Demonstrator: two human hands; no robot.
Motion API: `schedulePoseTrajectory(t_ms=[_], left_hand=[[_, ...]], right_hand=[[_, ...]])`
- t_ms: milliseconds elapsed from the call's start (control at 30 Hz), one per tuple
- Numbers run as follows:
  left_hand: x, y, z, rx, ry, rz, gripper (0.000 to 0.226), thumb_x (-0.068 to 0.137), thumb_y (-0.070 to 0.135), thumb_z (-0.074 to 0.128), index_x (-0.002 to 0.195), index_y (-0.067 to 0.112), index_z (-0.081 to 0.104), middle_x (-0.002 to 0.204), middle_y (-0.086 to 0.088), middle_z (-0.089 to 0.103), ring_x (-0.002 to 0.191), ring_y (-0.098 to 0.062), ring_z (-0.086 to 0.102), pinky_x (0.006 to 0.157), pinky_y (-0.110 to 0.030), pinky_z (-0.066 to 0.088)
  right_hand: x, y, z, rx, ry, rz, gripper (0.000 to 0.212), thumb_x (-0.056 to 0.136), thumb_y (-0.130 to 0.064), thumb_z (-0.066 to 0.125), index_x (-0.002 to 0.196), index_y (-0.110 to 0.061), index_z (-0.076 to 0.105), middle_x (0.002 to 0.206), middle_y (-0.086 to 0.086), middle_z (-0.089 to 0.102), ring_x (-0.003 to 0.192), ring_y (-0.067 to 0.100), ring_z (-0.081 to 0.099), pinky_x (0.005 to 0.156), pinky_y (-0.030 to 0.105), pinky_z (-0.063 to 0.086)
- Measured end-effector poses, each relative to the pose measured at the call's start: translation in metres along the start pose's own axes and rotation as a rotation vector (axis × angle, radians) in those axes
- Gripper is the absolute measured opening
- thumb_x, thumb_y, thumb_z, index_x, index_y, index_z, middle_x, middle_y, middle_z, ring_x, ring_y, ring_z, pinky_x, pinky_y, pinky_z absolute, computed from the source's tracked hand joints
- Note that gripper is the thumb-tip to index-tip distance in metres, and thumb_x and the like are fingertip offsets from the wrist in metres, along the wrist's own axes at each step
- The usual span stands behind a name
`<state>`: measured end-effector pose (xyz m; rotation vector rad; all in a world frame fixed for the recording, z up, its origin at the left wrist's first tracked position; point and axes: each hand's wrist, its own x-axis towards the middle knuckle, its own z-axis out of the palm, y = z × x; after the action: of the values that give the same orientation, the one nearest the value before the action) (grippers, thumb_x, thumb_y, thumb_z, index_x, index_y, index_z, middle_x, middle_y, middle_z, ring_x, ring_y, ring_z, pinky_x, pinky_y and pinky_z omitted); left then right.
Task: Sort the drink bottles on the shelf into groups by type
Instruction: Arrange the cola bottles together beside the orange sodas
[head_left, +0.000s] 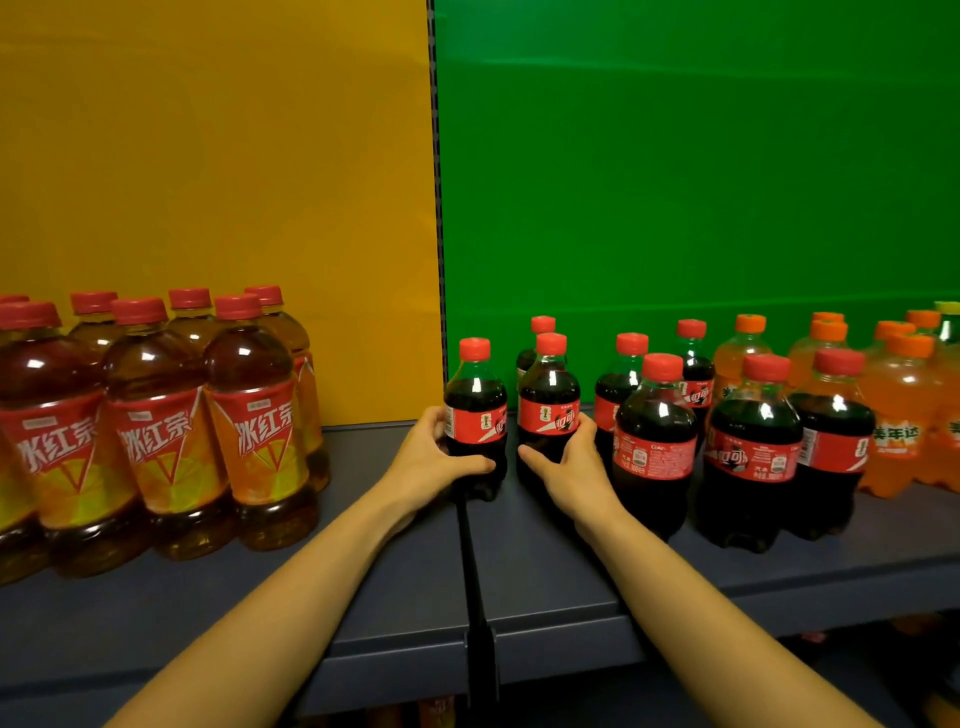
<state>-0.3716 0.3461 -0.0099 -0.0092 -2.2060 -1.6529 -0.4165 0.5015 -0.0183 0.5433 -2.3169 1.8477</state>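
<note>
Shelf (545, 582) layout. Far left: a cluster of iced tea bottles (156, 431) standing in rows, before the left back panel (208, 156). Centre: the left hand (431, 457) wraps one cola bottle (475, 415) just right of the vertical divider (441, 260); the right hand (566, 467) wraps a second cola bottle (549, 405) just beside it. Right of these: further cola bottles (753, 447), near and far. Far right: orange soda bottles (898, 415), partly behind the colas, before the right back panel (675, 156).
</note>
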Motion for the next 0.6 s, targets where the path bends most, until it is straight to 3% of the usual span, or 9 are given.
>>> schedulePoseTrajectory(t_ms=[133,267,400,600], left_hand=[[0.006,-0.001,0.008,0.011,-0.056,0.019,0.059,0.069,0.006,0.078,0.116,0.019,0.046,0.111,0.003,0.060,0.104,-0.012,0.059,0.083,-0.018,0.048],[0.008,-0.002,0.011,0.020,-0.059,0.002,0.069,0.071,0.012,0.077,0.127,0.015,0.038,0.122,0.003,0.054,0.113,-0.011,0.053,0.100,-0.027,0.042],[0.011,-0.002,0.008,-0.006,-0.122,0.013,0.058,0.077,0.002,0.069,0.123,0.018,0.038,0.115,0.010,0.056,0.107,0.000,0.053,0.091,-0.012,0.044],[0.014,-0.005,0.013,0.020,-0.071,0.050,0.060,0.072,0.005,0.074,0.119,0.027,0.044,0.116,0.013,0.058,0.108,0.003,0.056,0.090,-0.014,0.046]], right_hand=[[0.002,0.002,-0.001,0.005,0.021,-0.009,0.068,0.083,-0.008,0.065,0.133,-0.005,0.019,0.134,0.012,0.044,0.122,0.020,0.044,0.099,0.025,0.033],[0.003,0.004,-0.001,0.017,0.042,-0.017,0.067,0.084,-0.007,0.064,0.133,-0.006,0.020,0.134,0.011,0.044,0.124,0.021,0.043,0.101,0.028,0.034],[0.000,0.004,-0.002,0.038,0.047,-0.028,0.064,0.085,-0.004,0.062,0.134,-0.006,0.021,0.134,0.010,0.043,0.121,0.017,0.042,0.097,0.022,0.032],[0.002,0.004,0.001,0.039,0.069,-0.028,0.065,0.083,-0.003,0.063,0.134,-0.006,0.023,0.136,0.012,0.042,0.127,0.022,0.040,0.103,0.026,0.031]])
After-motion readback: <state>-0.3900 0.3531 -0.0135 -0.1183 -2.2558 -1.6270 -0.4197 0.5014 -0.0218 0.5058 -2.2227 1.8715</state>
